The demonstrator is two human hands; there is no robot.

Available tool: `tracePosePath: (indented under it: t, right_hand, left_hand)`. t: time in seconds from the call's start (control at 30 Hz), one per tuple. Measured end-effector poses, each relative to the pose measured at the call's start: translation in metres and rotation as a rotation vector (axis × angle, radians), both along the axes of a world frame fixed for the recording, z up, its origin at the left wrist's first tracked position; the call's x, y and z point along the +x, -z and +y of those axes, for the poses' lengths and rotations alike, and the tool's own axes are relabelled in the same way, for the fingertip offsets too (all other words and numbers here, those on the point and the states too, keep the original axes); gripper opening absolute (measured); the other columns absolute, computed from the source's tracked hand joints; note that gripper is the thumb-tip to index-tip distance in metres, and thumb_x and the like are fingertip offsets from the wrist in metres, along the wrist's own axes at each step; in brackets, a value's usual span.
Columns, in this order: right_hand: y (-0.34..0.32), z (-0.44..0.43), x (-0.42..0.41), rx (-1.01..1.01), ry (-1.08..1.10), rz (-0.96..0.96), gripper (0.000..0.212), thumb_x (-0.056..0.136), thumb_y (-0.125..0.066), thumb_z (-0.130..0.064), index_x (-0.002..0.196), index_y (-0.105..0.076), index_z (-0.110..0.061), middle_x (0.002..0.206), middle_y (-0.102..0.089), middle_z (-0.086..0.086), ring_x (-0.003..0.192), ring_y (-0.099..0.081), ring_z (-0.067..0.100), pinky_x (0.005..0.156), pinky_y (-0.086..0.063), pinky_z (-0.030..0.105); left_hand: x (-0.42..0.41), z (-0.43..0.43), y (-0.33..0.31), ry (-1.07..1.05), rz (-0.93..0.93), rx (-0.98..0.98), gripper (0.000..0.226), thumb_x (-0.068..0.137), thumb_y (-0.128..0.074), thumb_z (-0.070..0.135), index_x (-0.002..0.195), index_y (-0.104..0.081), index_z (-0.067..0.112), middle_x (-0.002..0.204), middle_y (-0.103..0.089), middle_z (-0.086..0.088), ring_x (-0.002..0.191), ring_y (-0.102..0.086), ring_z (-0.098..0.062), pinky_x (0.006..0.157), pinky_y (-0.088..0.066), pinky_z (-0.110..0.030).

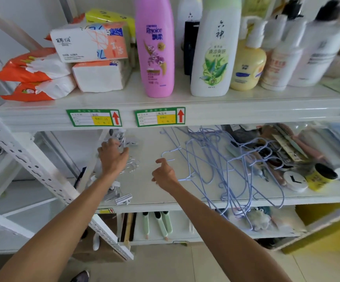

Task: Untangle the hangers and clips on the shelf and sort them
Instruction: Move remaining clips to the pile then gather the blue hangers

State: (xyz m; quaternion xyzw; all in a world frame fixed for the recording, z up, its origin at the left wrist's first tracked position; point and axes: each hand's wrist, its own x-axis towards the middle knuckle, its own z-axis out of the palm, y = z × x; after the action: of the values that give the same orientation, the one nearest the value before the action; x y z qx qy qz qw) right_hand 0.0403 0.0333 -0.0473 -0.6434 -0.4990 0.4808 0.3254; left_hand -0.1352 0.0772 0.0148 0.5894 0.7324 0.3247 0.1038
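Observation:
A tangle of lilac wire hangers (222, 169) lies on the middle shelf (144, 192), some hooks hanging over its front edge. White clips (124, 139) are bunched at the shelf's back left, and more white clips (122, 198) lie near the front left edge. My left hand (113, 157) reaches into the back-left bunch with its fingers curled around a white clip. Thin metal hooks (132, 165) lie just right of that hand. My right hand (164, 174) hovers over the bare shelf, left of the hangers, fingers apart and holding nothing.
Bottles, including a pink one (154, 47), and tissue packs (91, 43) fill the upper shelf. Right of the hangers sits a clutter of tools, a yellow can (319, 177) and a white round disc (295, 180). A perforated white upright (43, 174) slants at the left.

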Motion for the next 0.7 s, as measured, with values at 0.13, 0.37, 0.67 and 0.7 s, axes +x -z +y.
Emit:
tracePosePath:
  t: [0.13,0.37,0.67,0.7]
  right_hand:
    - [-0.009,-0.012,0.072,0.084,0.119,-0.116,0.034,0.078,-0.055,-0.015,0.110,-0.057,-0.025,0.084,-0.069,0.000,0.091,-0.069,0.031,0.081,-0.055,0.040]
    - [0.008,-0.076,0.204,-0.055,0.365,-0.430,0.033,0.083,-0.057,-0.014,0.113,-0.054,-0.001,0.119,-0.050,0.021,0.115,-0.048,0.038,0.095,-0.038,0.037]
    - [0.030,-0.108,0.209,-0.133,0.186,-0.539,0.067,0.088,-0.053,-0.055,0.135,-0.040,-0.009,0.133,-0.044,0.013,0.130,-0.039,0.032,0.108,-0.026,0.048]
    - [0.027,-0.108,0.208,-0.139,0.189,-0.531,0.070,0.086,-0.053,-0.058,0.135,-0.040,-0.009,0.134,-0.044,0.013,0.131,-0.038,0.032,0.108,-0.025,0.049]
  left_hand:
    - [0.086,-0.020,0.021,0.168,-0.219,-0.268,0.027,0.084,-0.067,0.027,0.091,-0.069,0.001,0.092,-0.071,-0.019,0.093,-0.067,-0.033,0.076,-0.048,-0.036]
    - [0.172,-0.042,0.084,0.110,-0.389,-0.598,0.063,0.073,-0.067,0.053,0.102,-0.070,-0.003,0.103,-0.072,-0.020,0.097,-0.069,-0.029,0.079,-0.051,-0.033]
    - [0.175,-0.046,0.033,0.250,-0.497,-0.633,0.008,0.080,-0.067,-0.001,0.076,-0.072,-0.006,0.064,-0.069,-0.013,0.045,-0.058,-0.013,0.041,-0.043,-0.019]
    - [0.176,-0.047,0.027,0.270,-0.610,-0.633,0.005,0.082,-0.066,-0.005,0.078,-0.070,-0.007,0.071,-0.069,-0.018,0.050,-0.065,-0.015,0.046,-0.051,-0.021]
